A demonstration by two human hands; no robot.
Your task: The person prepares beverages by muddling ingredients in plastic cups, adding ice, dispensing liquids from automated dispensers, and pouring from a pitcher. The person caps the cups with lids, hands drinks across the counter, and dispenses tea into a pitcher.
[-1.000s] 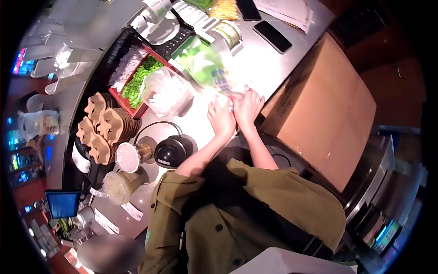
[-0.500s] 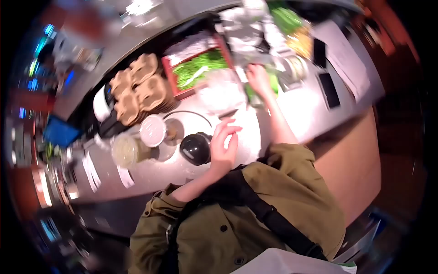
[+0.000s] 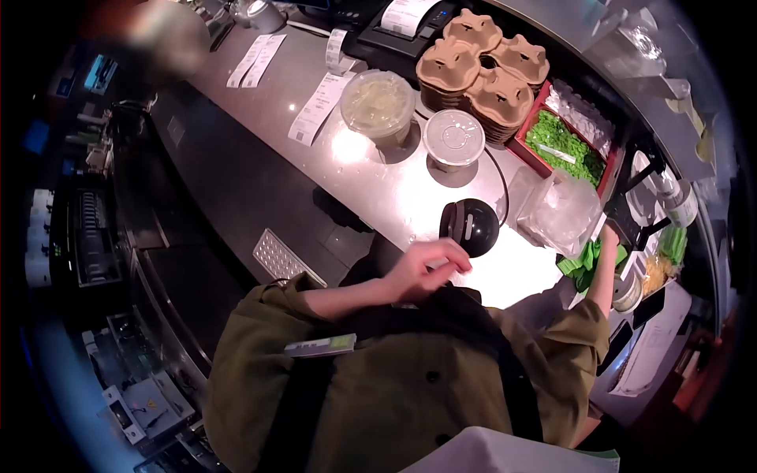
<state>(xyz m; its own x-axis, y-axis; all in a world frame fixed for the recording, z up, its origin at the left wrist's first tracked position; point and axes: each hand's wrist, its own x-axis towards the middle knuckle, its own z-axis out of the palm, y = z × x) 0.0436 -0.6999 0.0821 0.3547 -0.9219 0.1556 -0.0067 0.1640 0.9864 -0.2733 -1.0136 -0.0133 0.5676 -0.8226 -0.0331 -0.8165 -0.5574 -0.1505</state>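
My left hand (image 3: 432, 268) hovers over the counter's front edge with its fingers loosely curled apart and nothing in it. Right behind it is a round black device (image 3: 471, 227) on a cable. My right hand (image 3: 609, 239) is at the right, over a green bag (image 3: 585, 266) and beside a clear plastic bag (image 3: 561, 211); its fingertips are partly hidden, so what it holds cannot be made out. A lidded cup (image 3: 454, 140) and a larger cup with pale contents (image 3: 378, 106) stand behind the black device.
Stacked brown cup carriers (image 3: 498, 94) stand at the back. Beside them is a red box (image 3: 530, 147) with green and silvery packets. A label printer (image 3: 402, 31) and paper slips (image 3: 319, 109) lie to the left. A white roll (image 3: 628, 293) and a phone (image 3: 615, 345) are at the right.
The view has swung left. My hands, together a second ago, are apart: the right has gone to the green bag area, the left to near the black device.
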